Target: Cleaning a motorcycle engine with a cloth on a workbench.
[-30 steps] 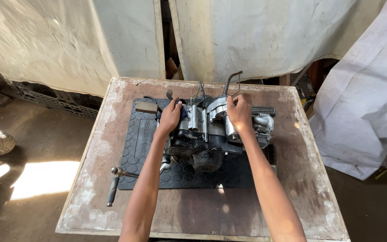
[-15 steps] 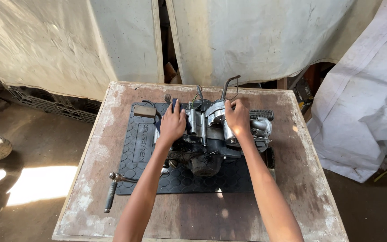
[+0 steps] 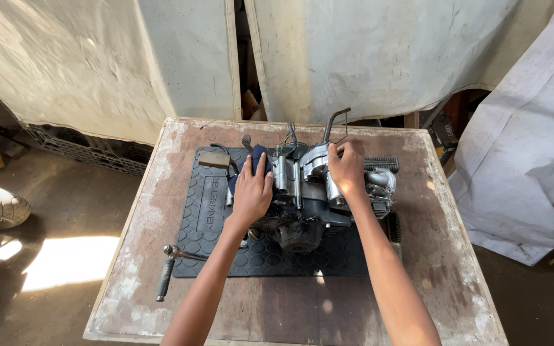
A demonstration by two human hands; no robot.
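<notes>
A greasy grey-and-black metal motorcycle engine (image 3: 318, 198) sits near the middle of a black rubber mat with a hexagon pattern (image 3: 213, 224), which lies on a worn, stained wooden table (image 3: 444, 256). The left hand (image 3: 251, 192) lies flat against the engine's left side, fingers stretched forward and only slightly curled, pressing on a dark blue cloth (image 3: 256, 160) that shows beyond the fingertips (whether the fingers actually pinch the cloth cannot be told from above). The right hand (image 3: 346, 170) is cupped over the top of the engine's silver casing, fingers bent down around the metal in a loose clasp rather than a tight fist, just beside a thin curved metal lever (image 3: 332, 122) that rises from the engine's far side. A ribbed black footpeg (image 3: 381, 164) juts out to the right of that hand. At the mat's near left corner, well apart from both hands, lies a metal hammer with a dark handle (image 3: 165, 277).
</notes>
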